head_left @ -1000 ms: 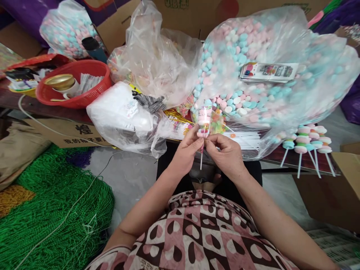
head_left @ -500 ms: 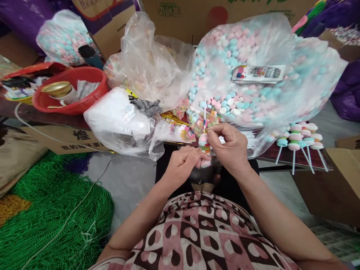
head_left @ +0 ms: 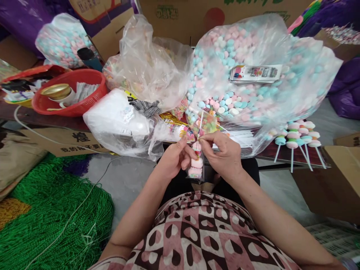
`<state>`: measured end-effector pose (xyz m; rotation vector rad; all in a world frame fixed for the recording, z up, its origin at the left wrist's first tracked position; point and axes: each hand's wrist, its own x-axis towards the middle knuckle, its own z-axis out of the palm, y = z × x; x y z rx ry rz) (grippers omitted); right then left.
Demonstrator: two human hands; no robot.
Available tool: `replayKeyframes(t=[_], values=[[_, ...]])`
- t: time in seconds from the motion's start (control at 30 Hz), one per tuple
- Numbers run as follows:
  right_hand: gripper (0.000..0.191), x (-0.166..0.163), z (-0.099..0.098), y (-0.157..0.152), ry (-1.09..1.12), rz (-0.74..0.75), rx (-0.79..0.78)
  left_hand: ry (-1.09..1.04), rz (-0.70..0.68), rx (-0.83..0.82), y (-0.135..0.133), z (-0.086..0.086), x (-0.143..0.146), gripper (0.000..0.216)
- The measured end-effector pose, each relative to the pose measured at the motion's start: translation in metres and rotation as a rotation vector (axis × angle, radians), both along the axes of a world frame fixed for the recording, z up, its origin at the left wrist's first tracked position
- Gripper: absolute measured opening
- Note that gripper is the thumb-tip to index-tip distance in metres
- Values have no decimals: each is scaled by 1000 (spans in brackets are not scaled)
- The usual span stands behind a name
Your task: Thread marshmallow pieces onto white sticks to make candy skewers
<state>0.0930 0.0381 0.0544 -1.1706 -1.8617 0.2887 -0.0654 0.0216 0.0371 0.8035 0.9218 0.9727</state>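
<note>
The candy skewer (head_left: 196,167), pink and white pieces in a clear sleeve, hangs stick-up just off the near edge of the bench (head_left: 281,154), over the person's lap. The left hand (head_left: 174,160) and right hand (head_left: 225,154) each have a pinching grip clenched on its sleeve where the stick comes out. Behind them on the bench lies a big bag of candies (head_left: 253,75). More finished skewers (head_left: 298,137) overhang the near edge to the right, and a red basket (head_left: 81,107) sits toward the left end.
</note>
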Motion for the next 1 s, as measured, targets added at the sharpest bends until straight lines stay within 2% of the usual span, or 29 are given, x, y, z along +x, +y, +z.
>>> replayKeyframes(t=[0.1, 0.2, 0.3, 0.4, 0.5, 0.57, 0.63, 0.73, 0.83, 0.93, 1.0], values=[[16, -2, -3, -4, -10, -8, 25, 139, -36, 47, -4, -14, 5, 62], [16, -3, -8, -12, 69, 8, -21, 73, -18, 7, -1, -17, 10, 65], [14, -1, -14, -19, 213, 100, -186, -81, 87, 2, 5, -10, 12, 54], [12, 4, -18, -19, 409, 187, -452, -122, 135, 86, 6, 0, 10, 35], [15, 15, -19, -14, 614, 244, -678, -70, 67, 217, 2, 4, 8, 19], [17, 24, -18, -11, 716, 285, -721, 42, 17, 302, -1, 6, 9, 12], [21, 34, -17, -10, 789, 339, -735, 216, -53, 392, -3, 8, 13, 20], [25, 52, -21, -14, 847, 404, -785, 440, -263, 553, -5, 11, 28, 24], [28, 74, -31, -23, 773, 332, -748, 496, -387, 626, -6, 10, 48, 27], [30, 111, -40, -38, 683, 129, -636, 487, -428, 576, -6, 2, 64, 42], [31, 148, -46, -54, 660, -42, -578, 463, -388, 513, -4, -6, 69, 51]])
